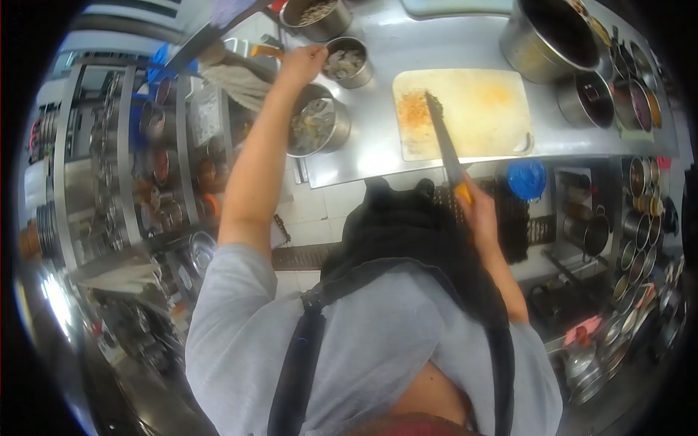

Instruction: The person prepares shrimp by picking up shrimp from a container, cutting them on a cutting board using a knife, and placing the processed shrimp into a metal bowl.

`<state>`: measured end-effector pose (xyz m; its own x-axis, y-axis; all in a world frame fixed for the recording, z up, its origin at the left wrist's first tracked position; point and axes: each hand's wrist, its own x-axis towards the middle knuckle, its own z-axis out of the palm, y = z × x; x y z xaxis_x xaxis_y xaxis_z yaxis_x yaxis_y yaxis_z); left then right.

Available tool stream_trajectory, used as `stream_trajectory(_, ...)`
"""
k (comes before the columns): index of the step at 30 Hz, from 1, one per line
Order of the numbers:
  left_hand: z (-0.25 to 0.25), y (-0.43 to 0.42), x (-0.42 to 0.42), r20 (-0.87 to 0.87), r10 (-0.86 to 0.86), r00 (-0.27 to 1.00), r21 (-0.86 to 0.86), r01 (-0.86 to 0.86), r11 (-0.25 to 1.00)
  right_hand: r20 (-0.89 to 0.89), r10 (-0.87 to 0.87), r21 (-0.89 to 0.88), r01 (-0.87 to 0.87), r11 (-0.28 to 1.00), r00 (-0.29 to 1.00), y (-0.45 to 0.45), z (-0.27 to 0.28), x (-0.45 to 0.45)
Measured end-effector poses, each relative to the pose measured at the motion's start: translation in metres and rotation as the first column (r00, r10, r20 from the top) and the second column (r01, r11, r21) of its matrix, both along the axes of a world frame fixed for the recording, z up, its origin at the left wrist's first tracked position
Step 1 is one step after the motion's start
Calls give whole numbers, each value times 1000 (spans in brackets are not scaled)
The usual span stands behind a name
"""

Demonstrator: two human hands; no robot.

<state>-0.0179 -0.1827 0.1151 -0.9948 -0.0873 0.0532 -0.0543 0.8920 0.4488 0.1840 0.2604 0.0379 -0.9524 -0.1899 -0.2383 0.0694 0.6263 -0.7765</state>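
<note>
My right hand (478, 211) is wrapped round the yellow handle of a long knife (445, 142). The blade's tip rests on a white cutting board (469, 116), beside dark bits and an orange-brown stain. My left hand (305, 64) reaches to the rim of a small steel pot (347, 62) holding greyish pieces; its fingers are pressed together at the rim. Nearer to me stands a larger steel pot (320, 127) with pale, greyish contents. A further pot (317, 17) with brownish contents is behind the small one.
On the steel table (349, 163), a tall pot (550, 41) and smaller pots (586, 99) stand at the right. A pale green board (458, 6) lies at the far edge. Shelves with containers line the left; a blue lid (526, 179) is below the table's front edge.
</note>
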Motion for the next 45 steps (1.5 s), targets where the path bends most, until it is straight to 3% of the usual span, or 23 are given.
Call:
stream_trajectory(1,2,-18,3,-25,17,1000,-21,-17,1000,-5,19,-4,-19,1000,1000,-2,3,-1)
stream_trajectory(3,8,-46,18,244,24,970,20,-29,999,3,0,-10,0,1000,1000,-3,12,-2)
stream_trajectory(4,0,-53,24,239,32,970,22,-38,999,-68,13,12,-12,1000,998,-4,6,-3)
stream_trajectory(6,-41,-63,44,394,-130,910,-192,220,956,-5,9,5,-9,1000,1000,-7,20,-1)
stream_trajectory(7,-86,-61,56,506,-24,862,-430,276,859,58,0,1,0,1000,998,-11,30,-4)
stream_trajectory(9,-115,-57,64,488,46,871,-407,180,896,28,16,21,-16,1000,999,-8,23,-5)
stream_trajectory(11,-124,-41,71,352,177,919,-383,-31,923,4,28,43,-28,999,1000,-3,13,-4)
stream_trajectory(17,-127,-33,69,398,159,904,-395,12,919,-13,3,2,-3,1000,1000,-8,14,-1)
stream_trajectory(20,-107,-32,73,443,153,884,-367,23,930,-23,-9,61,10,998,1000,-10,13,1)
stream_trajectory(22,-85,-25,71,492,237,838,-372,-44,927,-202,14,24,-9,1000,979,-9,10,5)
stream_trajectory(25,-85,-52,64,459,200,866,-355,-28,935,-140,67,14,-66,998,988,-9,18,5)
stream_trajectory(26,-81,-59,63,460,187,868,-355,-14,935,-197,102,5,-103,995,975,-6,10,5)
stream_trajectory(28,-49,-54,68,281,168,945,-237,-101,966,-184,116,41,-110,993,976,-4,2,2)
stream_trajectory(31,7,-23,66,175,187,967,-125,-167,978,-142,100,95,-87,992,985,0,-5,-9)
stream_trajectory(34,18,17,51,94,77,993,-46,-73,996,-128,22,114,-7,993,991,1,-2,-17)
stream_trajectory(35,16,35,46,35,10,999,9,-10,1000,-146,-15,114,32,993,989,2,1,-19)
stream_trajectory(37,7,79,35,98,-92,991,85,84,993,-123,-24,88,35,996,992,1,9,-21)
stream_trajectory(41,-57,152,24,47,-169,985,-27,170,985,-62,-70,-62,67,996,996,-5,3,-14)
stream_trajectory(43,-113,157,34,61,-211,976,-37,213,976,-52,-72,-61,68,996,996,-5,-19,-6)
stream_trajectory(45,-126,163,39,80,-263,962,-51,267,962,-39,-85,-65,82,995,996,-4,-27,-1)
